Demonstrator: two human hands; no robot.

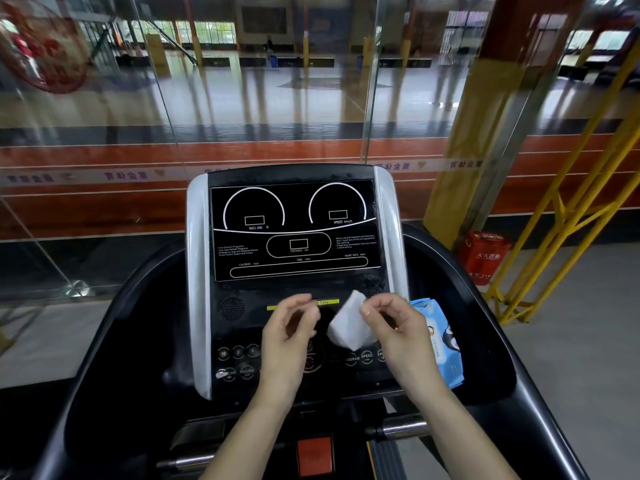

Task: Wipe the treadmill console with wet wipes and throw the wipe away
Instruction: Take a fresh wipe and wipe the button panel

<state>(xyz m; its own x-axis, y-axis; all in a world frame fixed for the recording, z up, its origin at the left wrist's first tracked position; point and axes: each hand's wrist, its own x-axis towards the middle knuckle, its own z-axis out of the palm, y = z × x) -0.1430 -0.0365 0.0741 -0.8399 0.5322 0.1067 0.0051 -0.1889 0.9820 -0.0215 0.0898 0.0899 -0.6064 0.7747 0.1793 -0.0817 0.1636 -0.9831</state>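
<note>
The black treadmill console [294, 233] with silver side rails fills the middle of the view, its dark display above rows of round buttons. My right hand [394, 327] pinches a folded white wet wipe [349, 323] between thumb and fingertips, held just above the button panel. My left hand [294, 323] hovers beside it to the left, fingers loosely curled with the tips near each other, holding nothing and apart from the wipe. A blue wet wipe pack [440, 344] lies on the console's right side, partly hidden behind my right hand.
Black curved handrails [512, 341] flank the console on both sides. A glass wall [104, 168] stands right behind it. A red box [485, 254] and a yellow metal frame [561, 220] stand on the floor at the right. An orange-red tab [315, 455] sits below the console.
</note>
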